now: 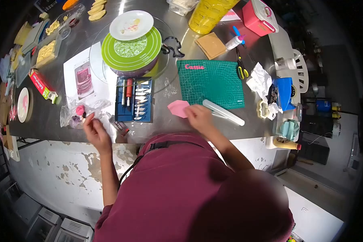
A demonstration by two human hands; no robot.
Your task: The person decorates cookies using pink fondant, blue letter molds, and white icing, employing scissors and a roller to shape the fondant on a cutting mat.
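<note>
My right hand (200, 119) is at the right edge of a thin, flat pink piece (177, 108), fingertips closed on that edge. The piece looks like rolled fondant. Just right of this hand lies a translucent white rolling pin (226, 113), partly over a green cutting mat (213, 86) with pink "Cassie" lettering (194, 67). My left hand (97, 131) is raised by the table's front edge, fingers partly bent and apart. Close to its fingertips, a pink ball (80, 109) and a purple lump (75, 120) rest on crumpled clear plastic (66, 115).
Between my hands stands a blue case of craft knife blades (134, 101). Behind it are a green turntable (109, 60) and a white plate (123, 26). A printed cake picture (70, 68) lies left. Scissors (241, 66), white tissue (260, 80) and a pink box (259, 18) are right.
</note>
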